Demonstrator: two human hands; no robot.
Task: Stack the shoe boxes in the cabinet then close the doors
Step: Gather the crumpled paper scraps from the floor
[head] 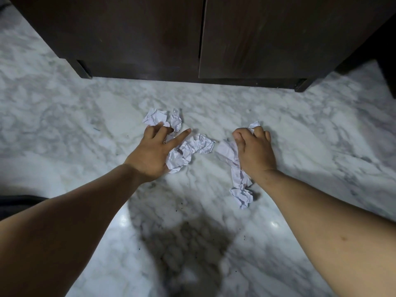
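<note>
We kneel before the dark brown wooden cabinet (192,35), both doors shut. Our left hand (154,151) lies spread on crumpled white paper balls (188,151). Our right hand (255,151) curls around crumpled paper (227,153) on the marble floor (85,125).

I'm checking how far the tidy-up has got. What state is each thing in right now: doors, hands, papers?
Cabinet doors: both shut.
Left hand: fingers spread, pressing down on crumpled paper.
Right hand: curled shut on crumpled paper.
Crumpled paper: balled up, scattered loose on the floor.
Marble floor: bare apart from the paper, with some dark specks.
Shoe boxes: none in view.
</note>
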